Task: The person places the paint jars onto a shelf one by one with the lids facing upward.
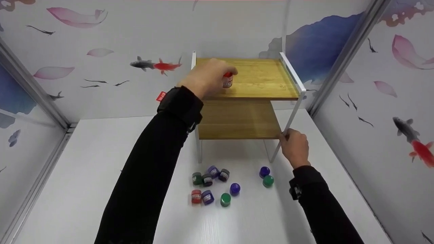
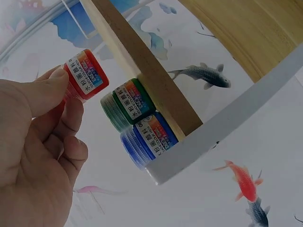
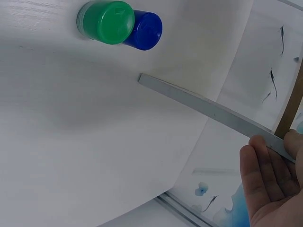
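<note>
My left hand point(image 1: 210, 76) pinches a small red-lidded paint jar point(image 1: 227, 81) between thumb and fingers, just over the front left of the wooden top shelf point(image 1: 261, 76). In the left wrist view that red jar is apart from a green paint jar point(image 2: 135, 101) and a blue paint jar point(image 2: 154, 137), which stand side by side on the shelf's end. My left hand and arm hide these two in the head view. Lower right, my right hand point(image 1: 295, 149) grips the white front leg point(image 1: 292, 117) of the shelf rack, near its lower board point(image 1: 239, 120).
On the white floor in front of the rack, several paint jars lie or stand, among them a red jar point(image 1: 196, 196), a green jar point(image 1: 225, 200) and a blue jar point(image 1: 235, 189). Near the right leg are another blue jar point(image 1: 264, 172) and green jar point(image 1: 268, 181). Patterned walls point(image 1: 390, 101) enclose the space.
</note>
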`<state>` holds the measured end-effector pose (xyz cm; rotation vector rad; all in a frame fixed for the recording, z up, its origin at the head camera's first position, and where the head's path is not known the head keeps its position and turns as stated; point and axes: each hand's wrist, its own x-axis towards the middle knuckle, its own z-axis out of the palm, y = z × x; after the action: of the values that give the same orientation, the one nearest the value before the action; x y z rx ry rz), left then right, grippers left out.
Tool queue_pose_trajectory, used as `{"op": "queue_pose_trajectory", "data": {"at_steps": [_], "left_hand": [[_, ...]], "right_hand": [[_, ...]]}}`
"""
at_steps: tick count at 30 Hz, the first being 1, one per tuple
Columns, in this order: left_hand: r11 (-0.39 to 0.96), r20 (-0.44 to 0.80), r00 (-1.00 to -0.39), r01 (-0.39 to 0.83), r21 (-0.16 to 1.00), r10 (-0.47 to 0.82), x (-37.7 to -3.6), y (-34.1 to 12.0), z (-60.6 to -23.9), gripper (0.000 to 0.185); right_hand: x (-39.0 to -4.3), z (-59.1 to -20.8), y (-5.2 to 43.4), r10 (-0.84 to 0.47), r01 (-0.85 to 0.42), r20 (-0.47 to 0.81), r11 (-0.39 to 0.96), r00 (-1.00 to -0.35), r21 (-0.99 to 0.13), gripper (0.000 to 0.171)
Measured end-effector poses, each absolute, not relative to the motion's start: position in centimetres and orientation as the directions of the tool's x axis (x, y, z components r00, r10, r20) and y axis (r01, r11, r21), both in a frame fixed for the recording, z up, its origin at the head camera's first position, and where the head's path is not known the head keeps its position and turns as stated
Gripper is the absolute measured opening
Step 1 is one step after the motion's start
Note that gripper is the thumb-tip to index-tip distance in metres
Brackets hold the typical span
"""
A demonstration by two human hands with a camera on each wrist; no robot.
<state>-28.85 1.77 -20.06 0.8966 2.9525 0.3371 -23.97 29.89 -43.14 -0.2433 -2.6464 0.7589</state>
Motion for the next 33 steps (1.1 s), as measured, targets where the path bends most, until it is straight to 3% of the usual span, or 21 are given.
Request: {"op": "queue_pose_trajectory", "data": {"at_steps": [13,20,28,33], "left_hand": [[0.815,0.145,-0.816,0.573,0.082,0.559,-30.3,2.6,-21.5,0.041],[0.843,0.129,-0.837,0.538,0.014,0.532,-30.5,3.0,-21.8,0.039],[0.847,0.133,-0.843,0.531,0.038,0.522,-30.7,3.3,-21.9,0.038],[0.846,0.153,-0.837,0.533,0.018,0.525,-30.8,3.4,-22.0,0.027]], "right_hand": [[-24.0,-43.3,29.9,0.268,0.059,0.310,0.835,-0.912,-0.547,0.021],[-24.2,-43.4,30.0,0.275,0.076,0.293,0.834,-0.916,-0.547,0.022],[-24.2,-43.4,30.0,0.281,0.082,0.290,0.832,-0.915,-0.548,0.022],[-24.1,-43.4,29.9,0.276,0.072,0.308,0.839,-0.910,-0.540,0.022]]}}
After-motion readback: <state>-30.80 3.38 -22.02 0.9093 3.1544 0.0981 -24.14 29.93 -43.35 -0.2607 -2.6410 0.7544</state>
